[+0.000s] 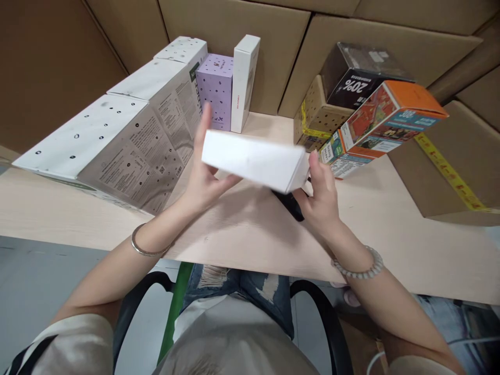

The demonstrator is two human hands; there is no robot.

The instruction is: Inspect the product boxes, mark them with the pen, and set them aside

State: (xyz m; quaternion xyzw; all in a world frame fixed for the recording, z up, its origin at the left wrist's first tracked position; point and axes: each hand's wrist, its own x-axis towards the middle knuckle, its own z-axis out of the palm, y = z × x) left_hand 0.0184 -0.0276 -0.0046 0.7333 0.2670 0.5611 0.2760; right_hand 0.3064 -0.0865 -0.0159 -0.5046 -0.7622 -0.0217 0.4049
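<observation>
A plain white box [253,159], slightly blurred, is held above the table and tilted, its right end lower. My left hand [203,179] grips its left end, the thumb along the lower side and a finger rising behind it. At the opposite end my right hand [321,198] is closed on the box, fingers partly hidden. Below the box, close to my right thumb, a black object [289,204] shows in part. I cannot tell its kind, or whether it lies on the table.
Large white speckled boxes [128,130] line the left side of the table [242,234]. A purple box [215,88] and a narrow white box [244,83] stand at the back. To the right are a black box [359,75], a brown box [318,107], an orange box [394,117] and a carton [449,161].
</observation>
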